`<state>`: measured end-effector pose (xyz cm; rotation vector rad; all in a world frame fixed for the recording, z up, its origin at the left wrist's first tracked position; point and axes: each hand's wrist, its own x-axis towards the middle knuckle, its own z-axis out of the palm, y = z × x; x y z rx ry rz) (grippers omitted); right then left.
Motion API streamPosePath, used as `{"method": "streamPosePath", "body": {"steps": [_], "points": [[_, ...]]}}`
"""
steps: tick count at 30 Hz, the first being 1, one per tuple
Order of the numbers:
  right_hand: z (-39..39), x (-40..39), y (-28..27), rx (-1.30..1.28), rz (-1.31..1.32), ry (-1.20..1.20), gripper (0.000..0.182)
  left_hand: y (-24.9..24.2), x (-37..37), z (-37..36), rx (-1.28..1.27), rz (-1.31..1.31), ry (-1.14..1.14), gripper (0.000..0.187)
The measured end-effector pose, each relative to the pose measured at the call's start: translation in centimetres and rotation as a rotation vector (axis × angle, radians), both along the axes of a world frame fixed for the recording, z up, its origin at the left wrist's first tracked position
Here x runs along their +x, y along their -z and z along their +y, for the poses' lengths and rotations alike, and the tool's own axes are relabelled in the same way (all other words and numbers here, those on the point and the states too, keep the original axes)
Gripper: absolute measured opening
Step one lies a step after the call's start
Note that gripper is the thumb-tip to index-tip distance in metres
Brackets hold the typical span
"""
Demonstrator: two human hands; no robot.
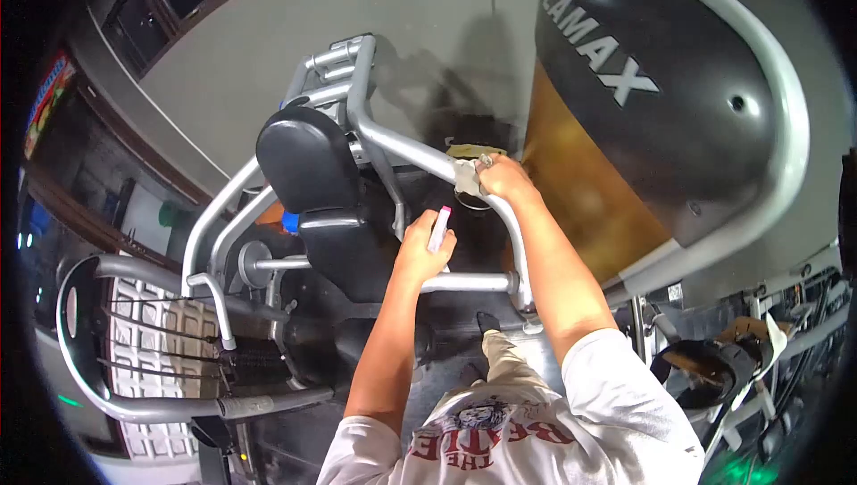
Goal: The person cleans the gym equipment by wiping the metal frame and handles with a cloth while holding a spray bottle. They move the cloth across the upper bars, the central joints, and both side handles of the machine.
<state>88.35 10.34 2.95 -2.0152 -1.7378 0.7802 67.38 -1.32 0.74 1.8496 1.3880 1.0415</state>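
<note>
My right hand (505,178) presses a small grey cloth (467,178) against the silver tube frame (402,146) of a gym machine, near a bend in the bar. My left hand (423,249) is closed around a small white bottle with a pink cap (439,228), held upright just above a lower horizontal bar (469,283). Both arms reach forward from a white printed T-shirt at the bottom of the view.
The machine has a black padded seat and backrest (308,172) to the left. A large black and silver shroud marked PLAMAX (643,83) looms on the right. A weight stack with a curved guard (143,342) stands lower left. More equipment (714,369) sits lower right.
</note>
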Motion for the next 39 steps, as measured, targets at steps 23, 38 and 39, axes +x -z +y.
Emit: {"method": "streamPosePath", "body": {"steps": [23,38,39], "points": [[-24.0,6.3,4.6,0.165,0.329,0.299,0.027,1.2,-1.1,0.1,-0.187,0.170,0.091,0.029],[-17.9,6.7,8.8,0.252,0.732,0.412,0.030,-0.6,-0.7,-0.5,-0.219,0.008,0.193,0.025],[-19.2,6.6,7.8,0.201,0.651,0.388,0.030,-0.2,-0.7,-0.4,-0.217,-0.006,0.201,0.024]]}}
